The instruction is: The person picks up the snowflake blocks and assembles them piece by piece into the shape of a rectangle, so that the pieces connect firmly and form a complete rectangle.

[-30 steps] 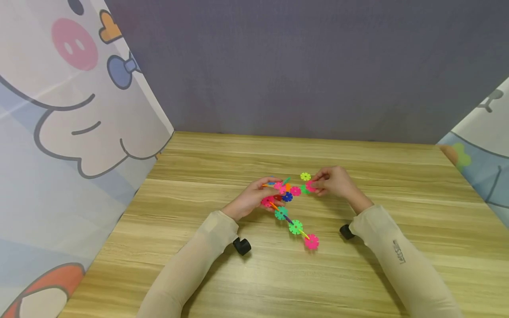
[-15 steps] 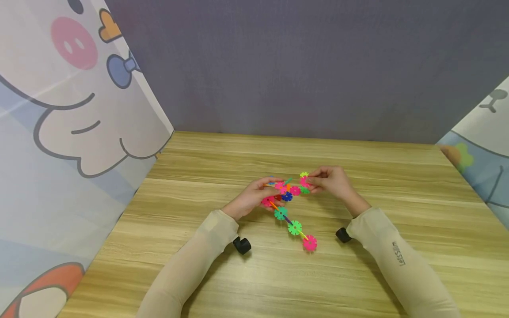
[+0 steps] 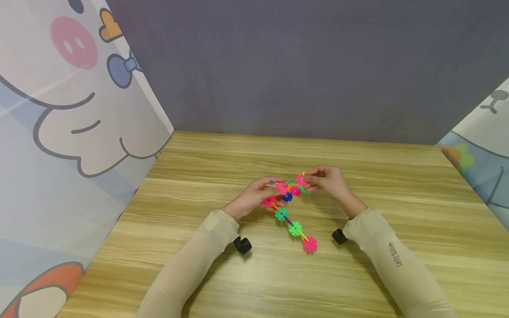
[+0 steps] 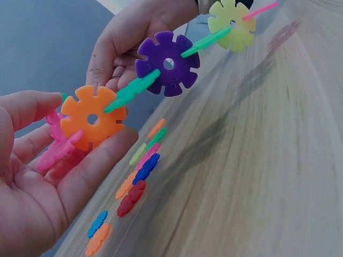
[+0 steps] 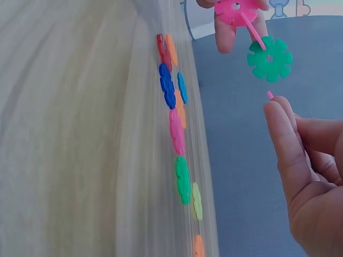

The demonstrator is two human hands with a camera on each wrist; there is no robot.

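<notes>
Pink notched disc (image 3: 301, 179) shifted toward multicoloured chain (image 3: 292, 227).

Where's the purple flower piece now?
The purple flower piece is near the top middle of the left wrist view, joined between two green pieces. The yellow piece is at upper right, the orange piece at lower left, by the left hand.

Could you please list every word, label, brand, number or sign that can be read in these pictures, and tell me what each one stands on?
"LetsSlim": dark lettering on the right sleeve, near the forearm, read in the head view.
Purple disc: any marks are too faint to read.
Left wall panel: cartoon drawings, no readable words.
No other text or numbers can be read.
</notes>
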